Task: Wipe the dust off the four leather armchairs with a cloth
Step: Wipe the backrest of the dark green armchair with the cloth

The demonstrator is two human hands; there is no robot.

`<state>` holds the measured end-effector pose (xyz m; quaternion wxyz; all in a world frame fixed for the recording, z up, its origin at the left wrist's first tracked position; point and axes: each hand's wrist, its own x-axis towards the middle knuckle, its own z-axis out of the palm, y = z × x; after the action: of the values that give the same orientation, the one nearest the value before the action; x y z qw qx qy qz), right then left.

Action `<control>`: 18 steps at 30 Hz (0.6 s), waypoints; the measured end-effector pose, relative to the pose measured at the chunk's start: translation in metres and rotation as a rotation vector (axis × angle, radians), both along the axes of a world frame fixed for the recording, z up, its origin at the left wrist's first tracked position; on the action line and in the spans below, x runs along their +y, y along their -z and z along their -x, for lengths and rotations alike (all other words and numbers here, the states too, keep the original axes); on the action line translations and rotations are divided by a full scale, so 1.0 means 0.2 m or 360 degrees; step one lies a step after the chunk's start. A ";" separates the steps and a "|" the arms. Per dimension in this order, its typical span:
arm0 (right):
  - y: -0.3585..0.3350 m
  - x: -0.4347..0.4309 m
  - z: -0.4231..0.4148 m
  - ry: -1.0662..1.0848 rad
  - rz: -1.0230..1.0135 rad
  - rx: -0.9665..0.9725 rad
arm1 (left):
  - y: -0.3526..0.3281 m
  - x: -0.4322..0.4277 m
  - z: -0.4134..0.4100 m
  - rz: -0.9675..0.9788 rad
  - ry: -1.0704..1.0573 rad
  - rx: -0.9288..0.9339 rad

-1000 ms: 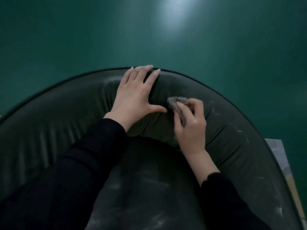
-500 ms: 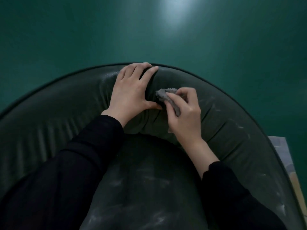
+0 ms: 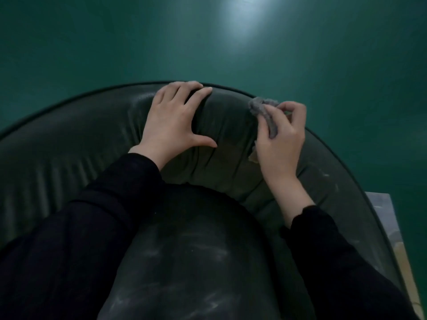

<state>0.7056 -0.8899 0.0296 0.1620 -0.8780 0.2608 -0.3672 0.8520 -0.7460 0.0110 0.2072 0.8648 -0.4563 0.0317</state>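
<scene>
Armchair (image 3: 69, 146) mid-wipe: right hand (image 3: 280, 144) pinches the cloth (image 3: 258, 107) at the backrest rim, left hand (image 3: 172, 121) rests open beside it; streaked seat cushion (image 3: 191, 255) apparently not yet wiped.

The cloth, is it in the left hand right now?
No, the right hand pinches the grey cloth at the armchair's backrest, while the left hand rests spread on the leather holding nothing.

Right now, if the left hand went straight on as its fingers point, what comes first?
The armchair top rim, which the left hand touches; past it the way looks free, depth unclear.
</scene>
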 end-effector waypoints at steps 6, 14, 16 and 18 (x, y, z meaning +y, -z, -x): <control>0.14 0.16 0.17 -0.0184 0.0005 0.0194 | 0.01 0.00 0.00 0.0023 -0.0006 -0.0027; -0.03 0.05 -0.07 0.0116 -0.0055 0.0034 | 0.00 0.01 0.00 0.0020 0.0033 -0.0016; 0.00 0.04 -0.10 0.0190 -0.0078 0.0074 | 0.00 0.01 0.00 0.0023 0.0046 -0.0024; 0.06 0.11 -0.05 0.0253 -0.0088 0.0052 | 0.01 0.01 0.00 0.0031 0.0055 -0.0036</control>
<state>0.7162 -0.8687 0.0168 0.1522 -0.8557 0.3422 -0.3571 0.8523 -0.7433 0.0100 0.2109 0.8543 -0.4733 0.0422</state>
